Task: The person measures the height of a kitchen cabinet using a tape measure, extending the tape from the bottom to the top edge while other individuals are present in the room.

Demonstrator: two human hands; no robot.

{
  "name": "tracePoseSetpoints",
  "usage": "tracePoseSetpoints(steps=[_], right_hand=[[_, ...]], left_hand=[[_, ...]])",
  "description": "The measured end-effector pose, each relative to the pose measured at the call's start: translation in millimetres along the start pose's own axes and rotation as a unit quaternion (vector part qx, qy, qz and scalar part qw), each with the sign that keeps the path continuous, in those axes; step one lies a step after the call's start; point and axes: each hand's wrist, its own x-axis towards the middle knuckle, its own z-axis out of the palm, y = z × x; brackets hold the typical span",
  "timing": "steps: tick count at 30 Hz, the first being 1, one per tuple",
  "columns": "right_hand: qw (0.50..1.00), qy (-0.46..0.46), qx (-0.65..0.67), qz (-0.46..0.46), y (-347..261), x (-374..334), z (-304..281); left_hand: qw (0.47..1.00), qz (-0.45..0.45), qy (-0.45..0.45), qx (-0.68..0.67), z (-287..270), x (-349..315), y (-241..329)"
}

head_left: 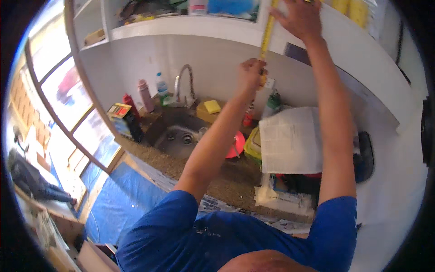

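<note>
My left hand [253, 75] is closed around a tape measure, in front of the wall beneath the cupboard. The yellow blade [267, 38] runs up from that hand, across the cupboard's white lower edge, to the top of the picture. Higher and further right, my right hand [302, 20] is raised at the cupboard front with its thumb stretched out toward the blade. Its fingertips are cut off by the picture's upper edge. Whether the thumb touches the blade, I cannot tell.
Below my arms is a counter with a sink [181, 138], a curved faucet [183, 81], a yellow sponge [212, 107], a red plate [236, 145] and several bottles. A newspaper sheet [290, 140] covers things at right. A person [34, 179] is at far left near blue floor sheeting [124, 195].
</note>
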Motion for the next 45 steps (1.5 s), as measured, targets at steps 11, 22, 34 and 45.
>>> tracePoseSetpoints(steps=[11,22,34,45], right_hand=[[1.000,0.009,-0.002,-0.005,4.0,-2.0,-5.7],[0.999,0.027,0.013,-0.009,2.2,-3.3,-3.7],[1.000,0.026,0.008,-0.015,2.5,-1.6,-2.9],[0.999,0.033,0.019,-0.020,1.5,-0.8,-5.8]], left_hand=[[1.000,-0.008,-0.014,0.024,7.7,-9.5,19.2],[1.000,-0.018,-0.008,0.019,4.3,-3.5,13.3],[1.000,-0.023,-0.007,0.017,3.2,-2.7,15.3],[1.000,-0.018,-0.009,0.018,2.6,-2.8,14.3]])
